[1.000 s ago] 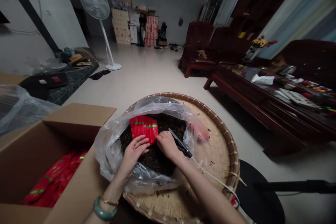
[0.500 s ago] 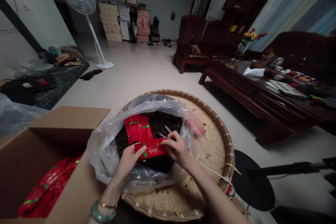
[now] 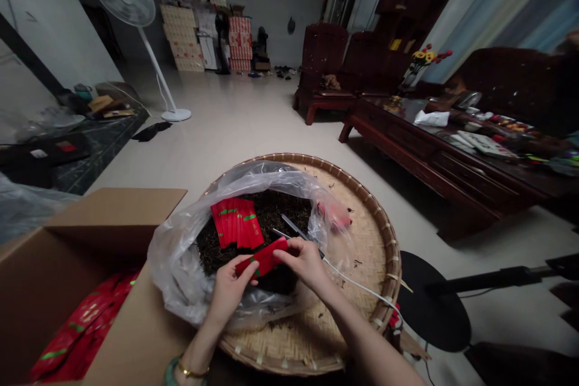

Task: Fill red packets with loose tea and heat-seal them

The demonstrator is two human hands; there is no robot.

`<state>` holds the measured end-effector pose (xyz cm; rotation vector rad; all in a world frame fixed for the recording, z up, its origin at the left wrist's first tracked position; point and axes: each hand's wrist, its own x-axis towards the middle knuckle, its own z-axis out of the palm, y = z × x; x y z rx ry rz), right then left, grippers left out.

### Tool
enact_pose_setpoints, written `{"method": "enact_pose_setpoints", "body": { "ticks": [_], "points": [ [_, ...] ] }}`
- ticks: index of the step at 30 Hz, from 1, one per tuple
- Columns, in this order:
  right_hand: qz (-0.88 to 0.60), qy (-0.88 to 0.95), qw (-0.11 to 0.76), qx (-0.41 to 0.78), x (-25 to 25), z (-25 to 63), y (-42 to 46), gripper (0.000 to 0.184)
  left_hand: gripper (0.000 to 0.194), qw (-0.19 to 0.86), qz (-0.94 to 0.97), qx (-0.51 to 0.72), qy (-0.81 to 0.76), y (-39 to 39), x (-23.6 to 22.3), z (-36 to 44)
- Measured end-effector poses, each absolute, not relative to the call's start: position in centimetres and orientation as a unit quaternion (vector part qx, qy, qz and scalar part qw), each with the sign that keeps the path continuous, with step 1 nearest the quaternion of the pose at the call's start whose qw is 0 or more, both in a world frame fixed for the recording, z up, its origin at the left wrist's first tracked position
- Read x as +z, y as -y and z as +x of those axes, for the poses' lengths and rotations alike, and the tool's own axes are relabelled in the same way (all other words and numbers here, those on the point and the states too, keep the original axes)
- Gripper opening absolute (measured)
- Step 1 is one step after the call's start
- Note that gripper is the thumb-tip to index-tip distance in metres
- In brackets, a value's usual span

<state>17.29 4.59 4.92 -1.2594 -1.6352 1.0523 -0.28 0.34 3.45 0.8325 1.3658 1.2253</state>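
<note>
A small red foil packet (image 3: 268, 257) with a green mark is held between both hands, tilted with its right end higher. My left hand (image 3: 228, 291) pinches its left end with thumb and fingers. My right hand (image 3: 306, 260) grips the right end. Below them an open clear plastic bag (image 3: 174, 259) holds dark, dry leaf-like bits (image 3: 283, 202) resembling tea leaves. A fanned stack of flat red packets (image 3: 237, 223) lies on the leaves. Beside my right hand rests a slim two-pronged metal tool (image 3: 293, 226), partly hidden; a white cord (image 3: 357, 286) runs from near it.
The bag sits on a round woven bamboo tray (image 3: 386, 253) with scattered leaf bits and a pinkish-red item (image 3: 335, 216). An open cardboard box (image 3: 115, 208) at the left contains many red packets (image 3: 85, 325). A black round stand base (image 3: 434, 301) is right; a white fan (image 3: 176, 114) stands beyond.
The held packet has tilted, its right end rising, and its printed face has turned partly away. My right hand has rolled with it. The camera view has shifted slightly.
</note>
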Motion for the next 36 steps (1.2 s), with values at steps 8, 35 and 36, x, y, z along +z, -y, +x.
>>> {"method": "enact_pose_setpoints", "body": {
  "ticks": [8, 35, 36],
  "points": [
    [-0.432, 0.712, 0.468, 0.295, 5.0, 17.1, -3.7, 0.013, 0.059, 0.53, 0.366, 0.51, -0.57, -0.3, 3.1, -0.3],
    [-0.314, 0.442, 0.283, 0.791, 4.4, 16.8, -3.0, 0.054, 0.066, 0.624, 0.355, 0.481, -0.503, -0.5, 1.3, -1.1],
    [-0.321, 0.443, 0.286, 0.787, 4.1, 16.9, -3.2, 0.056, 0.066, 0.603, 0.38, 0.477, -0.515, -0.4, 1.2, -1.3]
  ]
}}
